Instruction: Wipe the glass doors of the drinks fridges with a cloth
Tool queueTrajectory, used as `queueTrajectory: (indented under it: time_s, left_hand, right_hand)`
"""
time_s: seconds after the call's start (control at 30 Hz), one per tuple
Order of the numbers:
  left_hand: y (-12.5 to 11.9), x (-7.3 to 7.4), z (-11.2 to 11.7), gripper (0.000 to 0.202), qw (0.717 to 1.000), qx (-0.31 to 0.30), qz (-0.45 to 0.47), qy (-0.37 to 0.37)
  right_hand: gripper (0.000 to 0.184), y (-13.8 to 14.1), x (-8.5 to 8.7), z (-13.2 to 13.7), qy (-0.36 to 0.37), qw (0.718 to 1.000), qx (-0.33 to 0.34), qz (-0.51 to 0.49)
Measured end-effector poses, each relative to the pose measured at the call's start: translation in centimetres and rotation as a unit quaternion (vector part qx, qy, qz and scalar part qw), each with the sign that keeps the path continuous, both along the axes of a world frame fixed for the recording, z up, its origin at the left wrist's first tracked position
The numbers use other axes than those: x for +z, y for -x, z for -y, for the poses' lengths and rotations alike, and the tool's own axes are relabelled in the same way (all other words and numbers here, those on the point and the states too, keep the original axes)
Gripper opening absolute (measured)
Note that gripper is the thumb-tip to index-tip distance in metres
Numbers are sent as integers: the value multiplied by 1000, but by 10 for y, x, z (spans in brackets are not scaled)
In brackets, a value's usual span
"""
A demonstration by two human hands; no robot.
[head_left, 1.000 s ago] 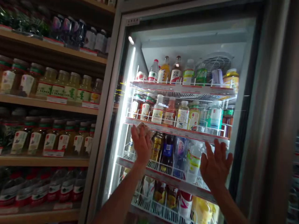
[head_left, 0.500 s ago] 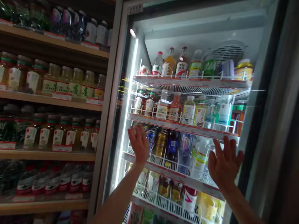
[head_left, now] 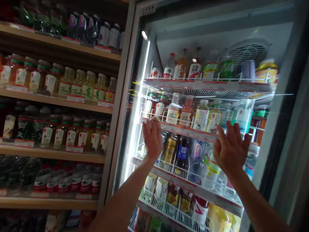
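Both my hands are raised in front of a lit drinks cooler (head_left: 136,106), seen through what looks like glass with reflections on it. My left hand (head_left: 152,138) holds nothing, its fingers stretched upward near the left end of the middle shelf edge (head_left: 178,129). Closest to it are a gold can (head_left: 170,148) and a dark bottle with a blue label (head_left: 182,151). On the right, my right hand (head_left: 231,149) is spread and holds nothing, beside a clear bottle with a green-yellow label (head_left: 211,169). Whether either hand touches the glass, I cannot tell.
To the left stands a wooden shelf unit (head_left: 58,100) with rows of bottled drinks. Inside the cooler, wire racks (head_left: 212,84) carry more bottles and cans, with a round fan grille (head_left: 249,53) at the upper back. A dark frame edge (head_left: 272,151) runs down the right.
The view has swung slightly left, so the cooler sits further right in the picture. Both hands are higher against the shelves, and the right hand has shifted left across them. Both stay spread.
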State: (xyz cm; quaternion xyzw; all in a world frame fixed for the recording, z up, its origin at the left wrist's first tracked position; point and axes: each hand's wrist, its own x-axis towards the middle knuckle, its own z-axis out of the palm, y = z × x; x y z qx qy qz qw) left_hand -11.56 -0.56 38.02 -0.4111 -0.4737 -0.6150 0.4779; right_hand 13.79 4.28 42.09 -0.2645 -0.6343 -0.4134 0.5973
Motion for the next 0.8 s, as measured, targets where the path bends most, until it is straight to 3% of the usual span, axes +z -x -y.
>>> queueTrajectory:
  time_s: [0.07, 0.13, 0.2, 0.23, 0.33, 0.4, 0.47, 0.53, 0.6, 0.67, 0.73, 0.8]
  left_hand:
    - [-38, 9, -7, 48, 990, -25, -129, 52]
    - [-64, 15, -10, 47, 963, -40, -248, 102]
    - [-61, 21, -9, 46, 950, -39, -290, 114]
    - [-50, 26, -8, 47, 957, -35, -271, 99]
    - [-11, 42, -6, 51, 994, -8, -112, 8]
    - [-9, 51, -8, 52, 999, 7, -47, -25]
    - [-29, 55, -11, 52, 993, 6, -118, 2]
    - [-51, 58, -12, 49, 963, -2, -264, 58]
    - [-52, 64, -11, 45, 933, -3, -349, 90]
    - [-26, 75, -7, 43, 949, 5, -306, 72]
    - [6, 89, -5, 44, 985, 15, -168, 19]
    - [20, 101, -7, 45, 998, 21, -47, -25]
  right_hand:
    - [46, -1, 1, 2, 1, 1000, 3, 2]
    - [45, -2, 2, 3, -1, 1000, 6, 8]
    - [45, -3, 3, 3, 2, 1000, 9, 10]
    - [45, -2, 3, 3, 6, 1000, 12, 8]
    - [47, 1, 3, 5, 20, 1000, 19, 0]
    - [49, 4, 2, 6, 22, 999, 27, -6]
    - [50, 5, 1, 7, 22, 999, 33, -10]
    - [49, 3, 2, 7, 21, 999, 34, -9]
    - [48, -4, 5, 5, 21, 999, 32, 8]
    - [46, -15, 10, 0, 7, 1000, 20, 12]
    - [45, -26, 16, -5, -11, 1000, -2, -10]
    - [47, -34, 20, -10, -20, 999, -21, -32]
